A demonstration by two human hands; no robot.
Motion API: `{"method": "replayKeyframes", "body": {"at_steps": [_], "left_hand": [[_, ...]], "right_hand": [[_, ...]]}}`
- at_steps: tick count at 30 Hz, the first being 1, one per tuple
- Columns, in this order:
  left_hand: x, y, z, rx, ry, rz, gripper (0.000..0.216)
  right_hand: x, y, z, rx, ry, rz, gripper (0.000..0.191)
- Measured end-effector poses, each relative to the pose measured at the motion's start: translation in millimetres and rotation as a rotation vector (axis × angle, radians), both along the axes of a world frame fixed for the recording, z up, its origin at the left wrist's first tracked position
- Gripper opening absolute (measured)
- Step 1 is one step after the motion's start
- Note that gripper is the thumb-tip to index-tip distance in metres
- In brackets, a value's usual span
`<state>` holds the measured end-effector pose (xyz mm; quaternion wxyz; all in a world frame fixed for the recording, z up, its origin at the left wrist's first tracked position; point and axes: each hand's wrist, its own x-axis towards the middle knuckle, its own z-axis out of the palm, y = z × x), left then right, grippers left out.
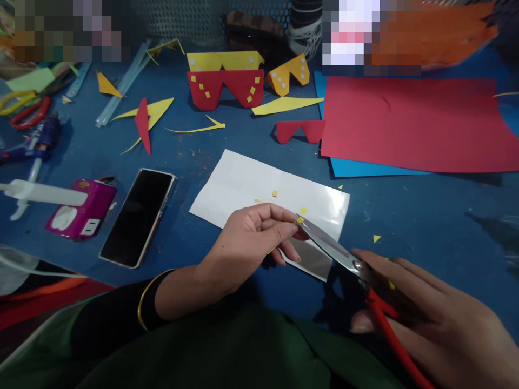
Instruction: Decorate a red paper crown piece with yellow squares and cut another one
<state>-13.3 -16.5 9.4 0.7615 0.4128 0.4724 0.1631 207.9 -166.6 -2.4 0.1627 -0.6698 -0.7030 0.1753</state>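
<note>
My left hand (253, 235) pinches a small piece of yellow paper (300, 220) between thumb and fingertips, above a white sheet (243, 183). At lower right, my right hand (438, 313) grips red-handled scissors (328, 246). The blade tips meet the yellow piece at my left fingertips; whether the blades are fully closed I cannot tell. A few tiny yellow bits, one being a square (274, 193), lie on the white sheet. A yellow triangular scrap (377, 238) rests on the table to its right.
Behind the sheet stand a red paper mask (225, 89) with yellow squares, an orange one (288, 75) and a smaller red one (300, 132). Red card (417, 124) lies over blue card at right. A phone (138, 217), a purple box (81, 208) and a glue gun (38, 138) are at left.
</note>
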Motion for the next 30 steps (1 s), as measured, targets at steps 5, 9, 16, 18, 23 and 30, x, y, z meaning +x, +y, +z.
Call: {"method": "replayKeyframes", "body": {"at_steps": [5, 9, 16, 18, 23, 30], "left_hand": [[-0.6, 0.6, 0.0, -0.005, -0.019, -0.015, 0.005], [-1.0, 0.1, 0.3, -0.023, -0.005, -0.022, 0.006], [-0.8, 0.5, 0.6, -0.035, 0.000, -0.047, 0.005], [-0.5, 0.9, 0.7, -0.041, -0.006, -0.046, 0.005], [0.2, 0.7, 0.7, -0.047, -0.020, -0.037, 0.006], [-0.4, 0.0, 0.9, -0.030, 0.012, -0.045, 0.007]], "right_hand": [[-4.9, 4.6, 3.2, 0.019, 0.030, -0.007, 0.044], [-7.9, 6.3, 5.4, 0.026, 0.076, 0.005, 0.045], [-8.2, 6.7, 6.4, 0.025, 0.096, -0.020, 0.046], [-8.5, 7.3, 6.9, 0.036, 0.090, -0.015, 0.046], [-8.2, 5.3, 6.3, 0.040, 0.075, 0.005, 0.043], [-6.6, 2.3, 4.9, 0.016, 0.099, -0.012, 0.040]]}}
